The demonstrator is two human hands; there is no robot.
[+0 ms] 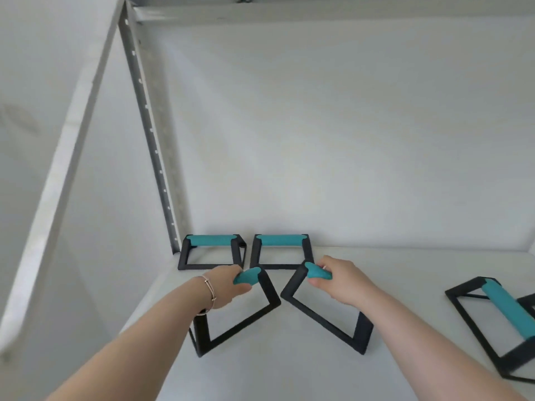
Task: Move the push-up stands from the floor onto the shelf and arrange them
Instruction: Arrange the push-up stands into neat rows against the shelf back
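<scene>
Several black push-up stands with teal grips are on the white shelf (405, 267). Two stand side by side at the back left corner, one (212, 251) on the left and one (282, 251) on its right. My left hand (231, 285) is shut on the teal grip of a third stand (246, 325), whose frame is angled to the left. My right hand (341, 282) is shut on the grip of a fourth stand (327, 319), angled to the right. Both held stands are just in front of the back pair. Another stand (498, 316) lies at the right edge, partly cut off.
A grey perforated shelf upright (150, 134) rises at the back left corner, and a white post (58, 183) runs along the left. An upper shelf board (318, 13) spans the top. A bracelet is on my left wrist.
</scene>
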